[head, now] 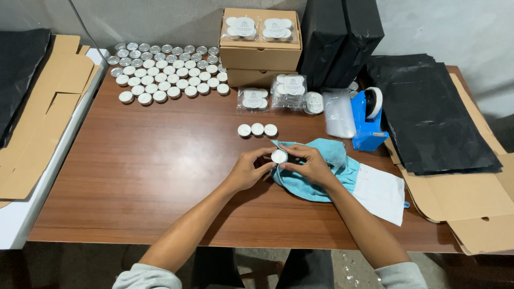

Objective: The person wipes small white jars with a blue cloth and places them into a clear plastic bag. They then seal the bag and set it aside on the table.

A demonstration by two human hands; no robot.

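While we look down at the wooden table (150,171), our left hand (247,170) and right hand (309,167) meet around a single white tealight (278,156), held up between the fingertips of both. Our left fingers (263,155) curl narrowly against its left edge, and our right fingers (293,152) pinch its right edge, so the tealight sits just between the two sets of tips. Directly beneath our right fingers lies a blue cloth (326,166), which the right palm rests on. Just beyond the fingertips, three loose tealights (257,129) stand in a short row on the table. Farther past them are small clear packs of tealights (278,96) and stacked cardboard boxes (261,51). Well beyond our left fingers, many tealights (166,72) are laid out in rows. Beyond and right of our right fingers stand a blue tape dispenser (369,120) and a stack of black sheets (433,112). A white pouch (381,192) lies just beside our right wrist.
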